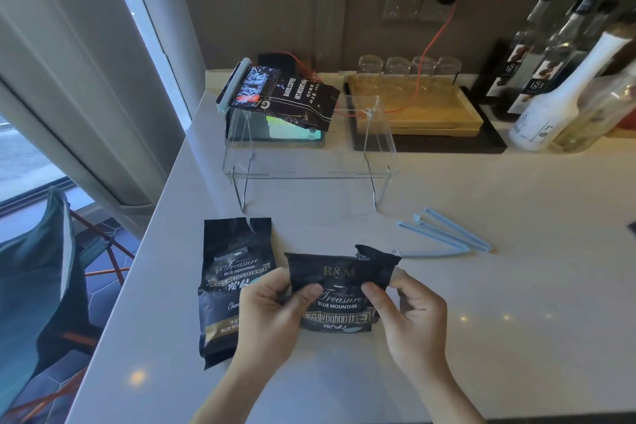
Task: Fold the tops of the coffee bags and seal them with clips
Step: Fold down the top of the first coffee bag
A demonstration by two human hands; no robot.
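I hold a black coffee bag [340,282] upright over the white counter, its torn top edge sticking up. My left hand [272,317] pinches its left side and my right hand [413,313] pinches its right side, thumbs on the front. A second black coffee bag [227,262] lies flat to the left, partly under my left hand, its top torn open. A third bag [292,96] rests on the clear acrylic stand [309,175], with a light blue clip [234,86] across its folded top. Several loose blue clips [447,234] lie on the counter to the right.
A wooden tray [430,113] with several glasses stands at the back. Bottles [550,96] crowd the back right corner. An orange cable [433,38] runs from a wall socket. The counter edge runs along the left, with a chair and cushion [41,268] below.
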